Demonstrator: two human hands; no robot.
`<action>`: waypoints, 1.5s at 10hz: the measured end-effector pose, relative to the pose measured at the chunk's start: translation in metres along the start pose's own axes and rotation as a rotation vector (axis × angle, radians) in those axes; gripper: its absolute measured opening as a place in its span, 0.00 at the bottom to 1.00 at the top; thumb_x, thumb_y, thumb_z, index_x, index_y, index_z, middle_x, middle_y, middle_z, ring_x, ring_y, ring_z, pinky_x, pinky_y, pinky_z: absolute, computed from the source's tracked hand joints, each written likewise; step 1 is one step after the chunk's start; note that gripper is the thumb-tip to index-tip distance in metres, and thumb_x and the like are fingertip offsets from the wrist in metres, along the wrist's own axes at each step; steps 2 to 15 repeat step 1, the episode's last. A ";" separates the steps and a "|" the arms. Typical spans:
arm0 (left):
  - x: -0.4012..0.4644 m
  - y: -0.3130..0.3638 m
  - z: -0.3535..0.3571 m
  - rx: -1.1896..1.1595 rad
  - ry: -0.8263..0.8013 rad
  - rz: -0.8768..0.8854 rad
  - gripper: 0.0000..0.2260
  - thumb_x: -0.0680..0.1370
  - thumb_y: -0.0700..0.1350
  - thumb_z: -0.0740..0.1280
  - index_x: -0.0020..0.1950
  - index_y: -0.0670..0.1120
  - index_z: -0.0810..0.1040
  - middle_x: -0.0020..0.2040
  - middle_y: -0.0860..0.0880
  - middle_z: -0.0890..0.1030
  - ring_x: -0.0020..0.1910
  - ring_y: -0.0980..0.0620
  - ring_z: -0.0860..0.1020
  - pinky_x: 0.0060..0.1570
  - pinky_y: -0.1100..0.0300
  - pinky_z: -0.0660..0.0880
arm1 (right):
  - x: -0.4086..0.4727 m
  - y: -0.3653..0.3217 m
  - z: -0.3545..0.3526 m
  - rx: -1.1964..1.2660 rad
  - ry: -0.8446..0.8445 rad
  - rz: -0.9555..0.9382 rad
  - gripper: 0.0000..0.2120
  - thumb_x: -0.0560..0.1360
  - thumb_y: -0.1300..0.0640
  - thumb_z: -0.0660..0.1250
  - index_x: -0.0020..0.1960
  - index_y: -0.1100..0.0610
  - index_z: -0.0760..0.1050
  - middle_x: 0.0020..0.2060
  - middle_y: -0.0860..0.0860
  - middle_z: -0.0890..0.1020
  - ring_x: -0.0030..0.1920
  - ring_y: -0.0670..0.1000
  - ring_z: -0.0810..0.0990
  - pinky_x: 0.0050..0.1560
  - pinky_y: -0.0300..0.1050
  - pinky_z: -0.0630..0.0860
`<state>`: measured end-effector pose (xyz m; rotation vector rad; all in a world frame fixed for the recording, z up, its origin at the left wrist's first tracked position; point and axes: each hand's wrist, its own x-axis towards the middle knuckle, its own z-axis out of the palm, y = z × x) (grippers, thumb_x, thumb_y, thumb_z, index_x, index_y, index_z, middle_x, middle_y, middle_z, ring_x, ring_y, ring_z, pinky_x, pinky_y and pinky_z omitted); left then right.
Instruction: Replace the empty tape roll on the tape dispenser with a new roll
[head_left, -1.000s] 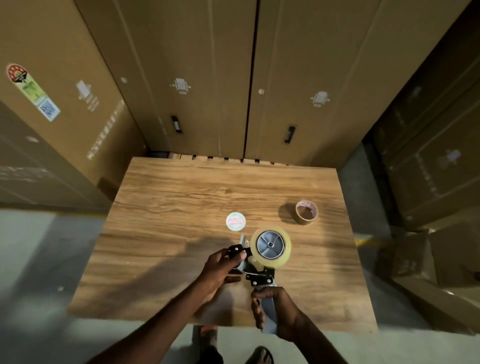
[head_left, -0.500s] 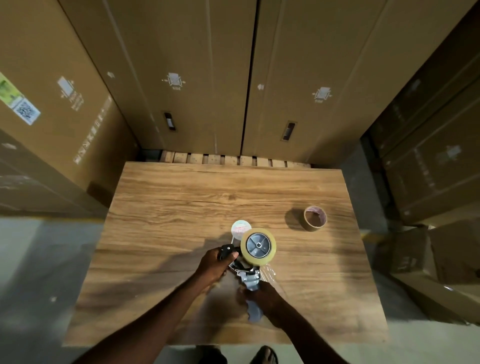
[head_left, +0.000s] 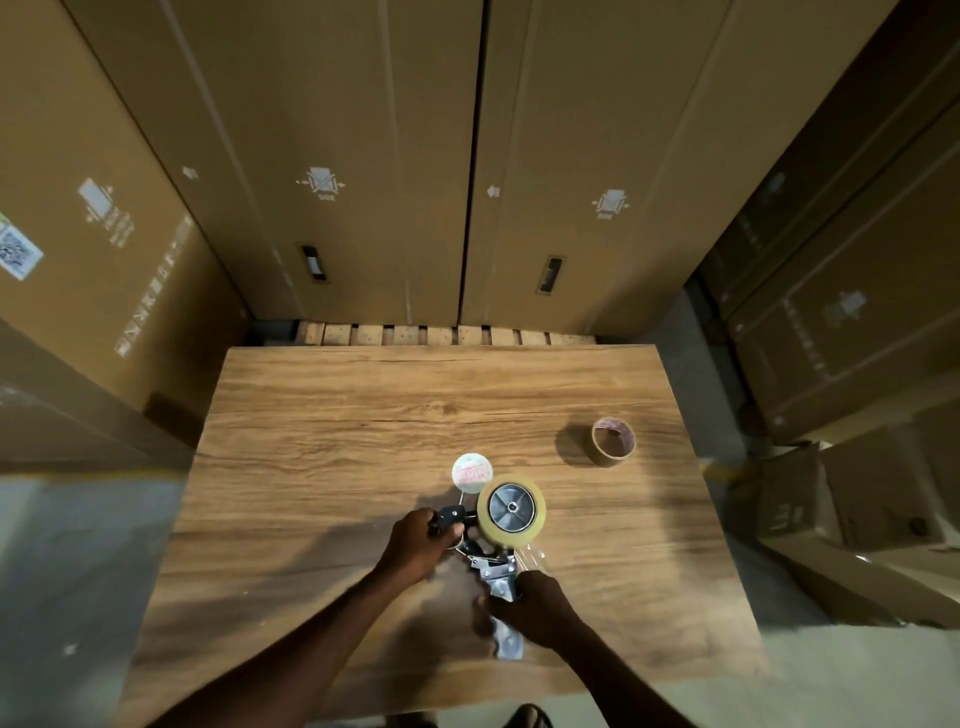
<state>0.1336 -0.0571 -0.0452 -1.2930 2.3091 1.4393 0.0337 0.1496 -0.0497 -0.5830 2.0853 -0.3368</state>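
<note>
A metal tape dispenser (head_left: 496, 574) is held just above the wooden table (head_left: 322, 436). A full, clear-yellowish tape roll (head_left: 511, 512) sits on its grey hub. My right hand (head_left: 540, 605) is closed around the dispenser's handle. My left hand (head_left: 421, 540) grips the dispenser's black front end, left of the roll. A loose strip of clear tape hangs below the roll by the right hand. The empty brown cardboard core (head_left: 613, 441) stands on the table at the right, apart from both hands. A round white label disc (head_left: 471, 473) lies flat just behind the roll.
Tall cardboard boxes (head_left: 363, 156) wall in the table at the back, left and right. Wooden pallet slats (head_left: 441, 335) show behind the far edge. Smaller boxes (head_left: 857, 499) stand on the floor to the right. Sandalled feet show under the near edge.
The dispenser and both hands have shifted away from me towards the white disc, and the roll now nearly touches it. The camera has tipped down slightly. Both grips are unchanged.
</note>
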 end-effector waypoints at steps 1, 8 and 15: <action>0.003 -0.012 -0.014 -0.032 0.023 0.023 0.23 0.65 0.67 0.68 0.43 0.49 0.77 0.43 0.47 0.84 0.48 0.44 0.84 0.47 0.51 0.77 | -0.006 0.003 -0.018 -0.120 0.070 -0.004 0.40 0.55 0.14 0.63 0.34 0.53 0.69 0.33 0.51 0.75 0.32 0.46 0.72 0.38 0.45 0.69; 0.003 -0.012 -0.014 -0.032 0.023 0.023 0.23 0.65 0.67 0.68 0.43 0.49 0.77 0.43 0.47 0.84 0.48 0.44 0.84 0.47 0.51 0.77 | -0.006 0.003 -0.018 -0.120 0.070 -0.004 0.40 0.55 0.14 0.63 0.34 0.53 0.69 0.33 0.51 0.75 0.32 0.46 0.72 0.38 0.45 0.69; 0.003 -0.012 -0.014 -0.032 0.023 0.023 0.23 0.65 0.67 0.68 0.43 0.49 0.77 0.43 0.47 0.84 0.48 0.44 0.84 0.47 0.51 0.77 | -0.006 0.003 -0.018 -0.120 0.070 -0.004 0.40 0.55 0.14 0.63 0.34 0.53 0.69 0.33 0.51 0.75 0.32 0.46 0.72 0.38 0.45 0.69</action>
